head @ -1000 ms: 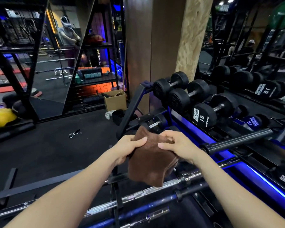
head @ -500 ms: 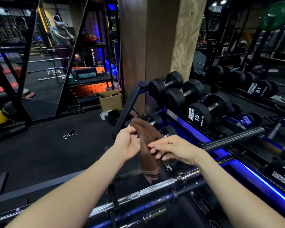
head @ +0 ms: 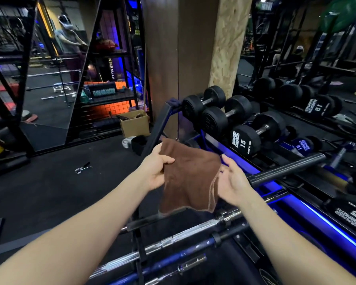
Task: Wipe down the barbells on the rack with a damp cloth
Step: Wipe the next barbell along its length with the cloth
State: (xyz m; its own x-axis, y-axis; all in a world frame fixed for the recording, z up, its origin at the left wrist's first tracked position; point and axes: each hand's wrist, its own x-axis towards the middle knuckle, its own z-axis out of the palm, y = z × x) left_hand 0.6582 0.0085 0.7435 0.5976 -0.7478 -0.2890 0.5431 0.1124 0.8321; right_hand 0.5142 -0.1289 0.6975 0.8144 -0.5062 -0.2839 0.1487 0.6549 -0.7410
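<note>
Hands, left (head: pixel 155 171) and right (head: pixel 231 183), grip brown cloth (head: pixel 190 177) above racked barbells (head: pixel 185 236) over black gym floor (head: pixel 49 192).

A black rack (head: pixel 139 243) at six o'clock carries a chrome barbell (head: pixel 185 235) and a dark one (head: pixel 220 238) beneath. The dumbbell shelf (head: pixel 245 161) at two o'clock holds black dumbbells (head: pixel 255 132). A clip (head: pixel 83 167) lies on the floor (head: pixel 49 192) at nine o'clock.

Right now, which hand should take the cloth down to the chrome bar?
Probably the left hand: its thumb and fingers clamp the cloth, while the right hand only holds an edge. The chrome bar lies just below.
</note>
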